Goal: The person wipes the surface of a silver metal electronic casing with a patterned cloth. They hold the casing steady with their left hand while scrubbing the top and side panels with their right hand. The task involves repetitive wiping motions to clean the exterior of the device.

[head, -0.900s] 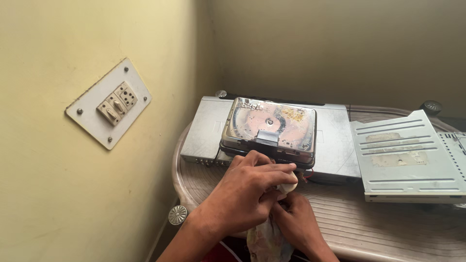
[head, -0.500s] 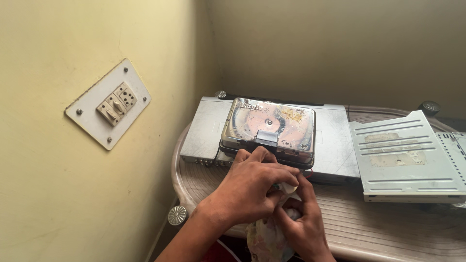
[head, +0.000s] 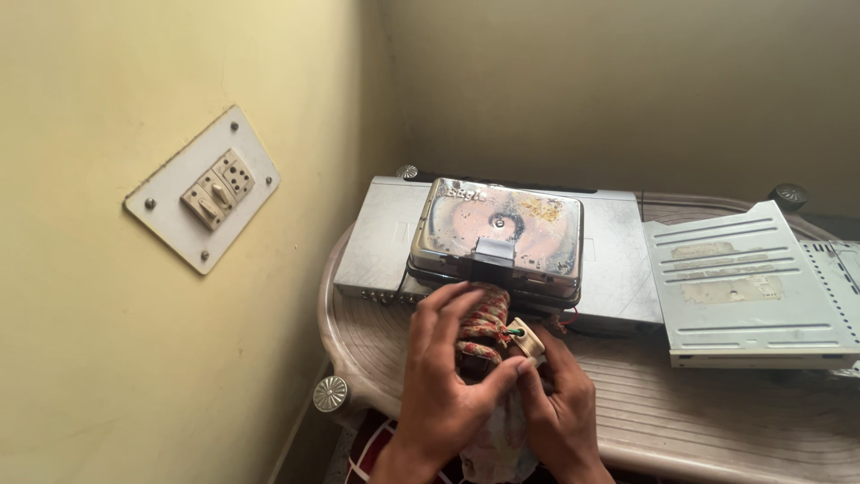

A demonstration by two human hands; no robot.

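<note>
Ribbed beige table (head: 717, 412) under two grey metal players (head: 618, 269) (head: 752, 287)

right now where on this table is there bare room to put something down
Bare ribbed table runs right of the right hand, below the grey metal cover. The back is crowded: sandwich maker stacked on a flat player.

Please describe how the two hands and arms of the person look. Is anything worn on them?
Both hands are bare: the left hand and the right hand show no gloves, and I see no rings. No watch or bracelet shows, and no sleeves reach the visible parts of the forearms. The fingernails look short. The picture edge cuts off both arms just past the wrists.
</note>
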